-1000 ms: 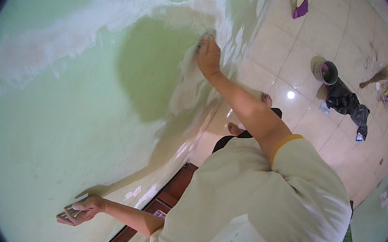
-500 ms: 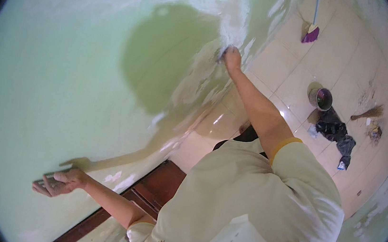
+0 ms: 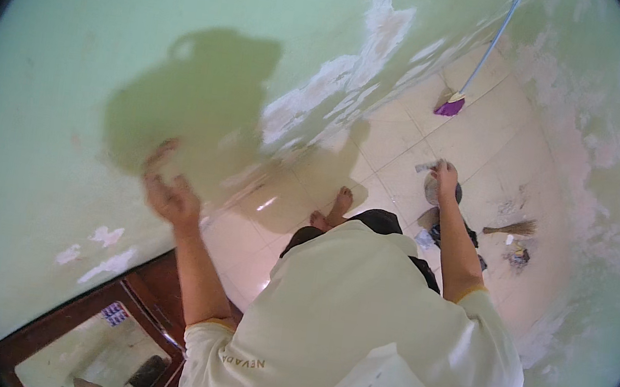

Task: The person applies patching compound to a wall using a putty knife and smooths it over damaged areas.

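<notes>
Green wall [image 3: 49,133] left of the bucket [image 3: 433,191]; small grey flat piece [image 3: 425,166] at the bucket's upper left.
From my remote seat I see the right hand [image 3: 446,177] narrowed on that piece, over the bucket, while the left hand [image 3: 172,195] hangs wide and slightly blurred, well left of the bucket; whether it touches the wall I cannot tell. Floor tiles [image 3: 391,135] stretch from bucket to wall edge; a purple broom [image 3: 450,106] stands beyond the bucket, a straw brush [image 3: 512,228] right of it. Below-left of the bucket, brown lettering marks the shirt [image 3: 359,298].
</notes>
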The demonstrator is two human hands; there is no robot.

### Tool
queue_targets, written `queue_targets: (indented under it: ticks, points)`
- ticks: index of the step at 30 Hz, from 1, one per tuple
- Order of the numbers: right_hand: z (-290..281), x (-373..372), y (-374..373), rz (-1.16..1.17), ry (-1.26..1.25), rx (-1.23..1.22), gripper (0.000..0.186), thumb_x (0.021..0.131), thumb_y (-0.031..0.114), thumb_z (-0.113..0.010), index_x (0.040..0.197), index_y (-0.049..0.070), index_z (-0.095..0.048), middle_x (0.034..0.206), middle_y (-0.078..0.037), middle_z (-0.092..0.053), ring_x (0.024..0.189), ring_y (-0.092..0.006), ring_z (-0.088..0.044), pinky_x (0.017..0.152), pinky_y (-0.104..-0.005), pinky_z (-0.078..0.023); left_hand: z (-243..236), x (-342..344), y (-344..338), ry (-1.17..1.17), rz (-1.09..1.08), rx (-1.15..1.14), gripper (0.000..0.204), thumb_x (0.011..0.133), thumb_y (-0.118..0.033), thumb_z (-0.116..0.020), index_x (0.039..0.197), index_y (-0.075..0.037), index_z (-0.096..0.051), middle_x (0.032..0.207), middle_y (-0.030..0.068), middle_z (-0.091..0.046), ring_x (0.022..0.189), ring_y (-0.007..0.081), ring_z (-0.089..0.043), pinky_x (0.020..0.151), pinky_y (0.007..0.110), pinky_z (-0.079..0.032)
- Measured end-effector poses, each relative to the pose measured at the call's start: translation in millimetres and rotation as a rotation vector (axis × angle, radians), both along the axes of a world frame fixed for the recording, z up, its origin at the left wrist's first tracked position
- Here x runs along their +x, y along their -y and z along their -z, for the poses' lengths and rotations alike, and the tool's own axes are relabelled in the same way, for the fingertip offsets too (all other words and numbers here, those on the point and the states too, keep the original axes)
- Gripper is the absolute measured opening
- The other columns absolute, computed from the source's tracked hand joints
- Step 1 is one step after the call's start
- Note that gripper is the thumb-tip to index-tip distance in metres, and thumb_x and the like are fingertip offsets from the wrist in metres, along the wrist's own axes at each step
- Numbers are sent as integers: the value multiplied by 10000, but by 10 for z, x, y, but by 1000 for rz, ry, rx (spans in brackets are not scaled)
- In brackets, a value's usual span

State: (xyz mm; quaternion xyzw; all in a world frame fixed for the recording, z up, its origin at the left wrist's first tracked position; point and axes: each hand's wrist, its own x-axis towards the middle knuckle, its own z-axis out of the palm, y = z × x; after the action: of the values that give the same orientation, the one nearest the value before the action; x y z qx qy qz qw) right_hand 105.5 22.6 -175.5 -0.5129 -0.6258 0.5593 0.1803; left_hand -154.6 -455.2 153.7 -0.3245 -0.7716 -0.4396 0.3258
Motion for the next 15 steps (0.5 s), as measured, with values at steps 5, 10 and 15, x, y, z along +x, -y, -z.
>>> queue_targets:
  ticks: [5, 10, 15]
  points:
    - [-679, 679, -118, 46, 3, -40, 283, 933, 240, -527, 967, -31, -598, 861, -97, -626, 753, -186, -627, 707, -294, -531, 1157, 523, -489, 936, 248, 209, 198, 937, -154, -503, 954, 11, -611, 916, 95, -653, 865, 180, -626, 809, 313, -482]
    - [-1121, 296, -42, -227, -52, -39, 311, 948, 239, -520, 1083, -33, -583, 980, -95, -624, 853, -184, -622, 767, -307, -529, 1873, 1009, -960, 1565, 431, 270, 457, 991, -398, -420, 1009, 5, -635, 925, 92, -662, 864, 166, -639, 770, 315, -501]
    - [-1354, -534, 375, -622, -182, -198, 382, 946, 307, -553, 1176, 3, -576, 1034, -75, -634, 911, -161, -623, 831, -291, -495, 1824, 1325, -1446, 1766, 495, 84, 538, 967, -491, -417, 1071, -2, -616, 1009, 110, -651, 900, 198, -640, 783, 325, -501]
